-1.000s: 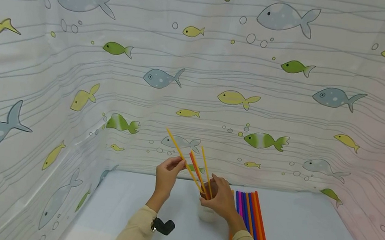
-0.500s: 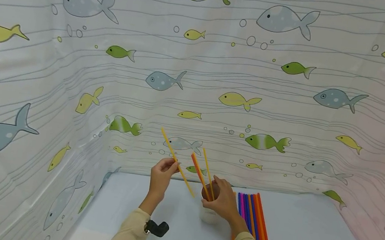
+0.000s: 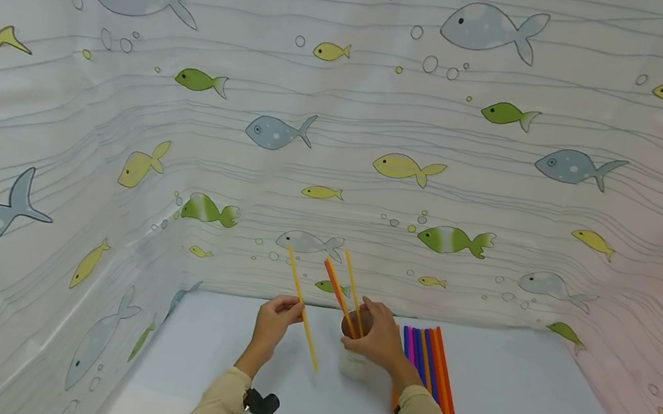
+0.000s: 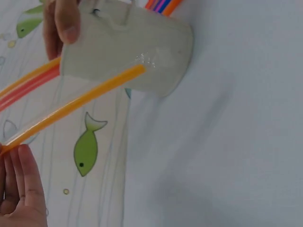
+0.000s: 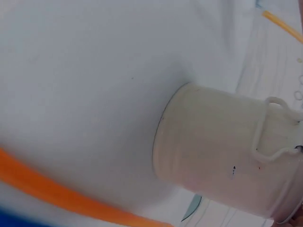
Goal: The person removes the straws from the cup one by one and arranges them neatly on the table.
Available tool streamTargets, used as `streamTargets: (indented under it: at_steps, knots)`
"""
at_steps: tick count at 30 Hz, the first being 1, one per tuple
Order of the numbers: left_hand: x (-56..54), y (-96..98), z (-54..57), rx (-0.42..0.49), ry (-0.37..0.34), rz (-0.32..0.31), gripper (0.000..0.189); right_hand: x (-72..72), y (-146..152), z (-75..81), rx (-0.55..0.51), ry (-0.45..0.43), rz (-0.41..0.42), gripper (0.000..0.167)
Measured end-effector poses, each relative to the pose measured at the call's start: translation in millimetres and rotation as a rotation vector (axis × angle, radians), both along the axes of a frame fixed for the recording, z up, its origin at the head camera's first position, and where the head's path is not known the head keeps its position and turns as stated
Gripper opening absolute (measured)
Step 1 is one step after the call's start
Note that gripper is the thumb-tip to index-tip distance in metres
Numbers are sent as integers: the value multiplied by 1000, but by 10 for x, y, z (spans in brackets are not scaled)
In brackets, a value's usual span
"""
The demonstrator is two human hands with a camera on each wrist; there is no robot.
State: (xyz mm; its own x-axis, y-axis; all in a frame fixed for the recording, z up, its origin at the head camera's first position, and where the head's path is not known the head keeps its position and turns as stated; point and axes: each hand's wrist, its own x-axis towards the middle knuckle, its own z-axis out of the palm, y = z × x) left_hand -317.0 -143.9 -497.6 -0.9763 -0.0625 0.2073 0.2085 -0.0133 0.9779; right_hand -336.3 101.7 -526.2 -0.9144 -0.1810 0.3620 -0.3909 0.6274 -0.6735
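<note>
A thin yellow-orange straw (image 3: 308,331) is pinched between the thumb and fingers of my left hand (image 3: 273,326). In the left wrist view this straw (image 4: 85,101) slants in front of the can, its lower end free. My right hand (image 3: 381,340) grips the rim of a cream-coloured can (image 3: 352,364) standing on the table. Out of its mouth lean a few straws, one red-orange (image 3: 334,285) and a yellow one (image 3: 351,282) among them. The right wrist view shows the can (image 5: 218,142) with a wire-like side handle (image 5: 262,132); the gripping fingers are mostly cut off there.
Several orange, blue and pink straws (image 3: 436,370) lie side by side on the white tabletop (image 3: 533,405), right of the can and partly behind the right forearm. A fish-patterned curtain (image 3: 397,195) hangs behind the table and along both sides.
My left hand has drawn the yellow straw out of the can and moved left, then lower, with the straw turning steeper. The right hand keeps its hold on the can.
</note>
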Motion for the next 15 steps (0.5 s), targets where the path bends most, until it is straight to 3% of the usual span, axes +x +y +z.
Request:
streamTargets:
  at_steps: [5, 12, 15]
  knots:
    - [38, 22, -48, -5, -21, -16, 21, -16, -66, 76, 12, -30, 7, 98]
    - [-50, 94, -360, -33, -86, -48, 25, 18, -41, 88, 39, -67, -22, 99]
    - [-43, 130, -429, -52, -96, -58, 25, 40, -7, 76, 37, -71, -22, 100]
